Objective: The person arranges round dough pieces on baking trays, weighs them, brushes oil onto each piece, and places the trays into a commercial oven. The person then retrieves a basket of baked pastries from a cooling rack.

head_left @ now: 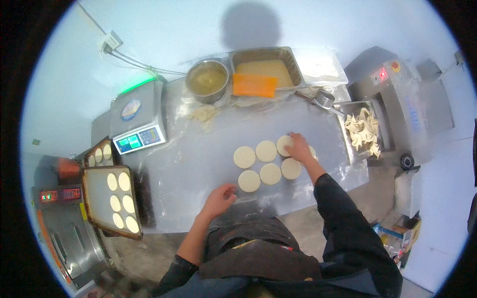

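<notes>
Seven visible pale dough discs (pixel 266 151), in rows on the worktop (pixel 189 169); right hand (pixel 299 148) at a far-row disc (pixel 283 144), pinch or mere touch unclear; left hand (pixel 221 199) loosely spread, near the front-left disc (pixel 249 181).

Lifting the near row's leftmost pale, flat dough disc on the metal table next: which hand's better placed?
Probably the left hand: it looks empty and sits just beside that pale, flat dough disc. The right hand is farther off, at another pale disc in the far row.
</notes>
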A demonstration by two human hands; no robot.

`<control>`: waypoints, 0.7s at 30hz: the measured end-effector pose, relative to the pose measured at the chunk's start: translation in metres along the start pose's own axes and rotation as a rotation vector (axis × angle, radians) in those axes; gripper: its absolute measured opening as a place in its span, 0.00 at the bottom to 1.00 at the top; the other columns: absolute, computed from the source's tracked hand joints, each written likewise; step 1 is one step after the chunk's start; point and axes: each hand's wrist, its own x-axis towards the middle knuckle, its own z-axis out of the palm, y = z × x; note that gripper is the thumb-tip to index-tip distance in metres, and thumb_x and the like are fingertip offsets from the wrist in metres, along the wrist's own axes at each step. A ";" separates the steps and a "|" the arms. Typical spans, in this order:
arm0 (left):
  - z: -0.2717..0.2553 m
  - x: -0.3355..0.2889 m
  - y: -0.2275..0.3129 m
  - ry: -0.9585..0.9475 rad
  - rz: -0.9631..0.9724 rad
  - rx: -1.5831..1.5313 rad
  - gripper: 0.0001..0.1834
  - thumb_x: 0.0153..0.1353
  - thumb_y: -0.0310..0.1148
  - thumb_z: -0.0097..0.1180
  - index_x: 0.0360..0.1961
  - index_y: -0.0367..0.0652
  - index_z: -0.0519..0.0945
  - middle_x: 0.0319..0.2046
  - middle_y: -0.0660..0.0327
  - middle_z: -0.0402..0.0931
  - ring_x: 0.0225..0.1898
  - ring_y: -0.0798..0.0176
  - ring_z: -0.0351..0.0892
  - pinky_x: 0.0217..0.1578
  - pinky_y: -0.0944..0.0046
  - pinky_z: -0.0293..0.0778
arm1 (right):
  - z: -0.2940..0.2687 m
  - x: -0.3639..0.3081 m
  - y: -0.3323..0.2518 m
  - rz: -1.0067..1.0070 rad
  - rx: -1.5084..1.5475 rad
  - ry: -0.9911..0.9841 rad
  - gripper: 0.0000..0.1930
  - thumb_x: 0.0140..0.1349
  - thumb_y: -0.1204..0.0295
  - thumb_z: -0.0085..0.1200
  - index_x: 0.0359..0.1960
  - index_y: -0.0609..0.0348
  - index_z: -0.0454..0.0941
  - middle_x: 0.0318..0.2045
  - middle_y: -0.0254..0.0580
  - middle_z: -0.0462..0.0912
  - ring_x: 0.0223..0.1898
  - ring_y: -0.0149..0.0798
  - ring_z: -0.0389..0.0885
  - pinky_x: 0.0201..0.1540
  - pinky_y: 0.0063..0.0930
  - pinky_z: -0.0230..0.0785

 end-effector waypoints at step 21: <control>0.048 0.064 -0.002 0.100 0.010 -0.217 0.24 0.64 0.31 0.63 0.60 0.37 0.76 0.56 0.55 0.81 0.56 0.58 0.81 0.58 0.57 0.76 | -0.046 0.022 -0.011 0.068 0.330 -0.310 0.16 0.54 0.70 0.67 0.43 0.59 0.79 0.37 0.44 0.86 0.38 0.42 0.86 0.45 0.36 0.77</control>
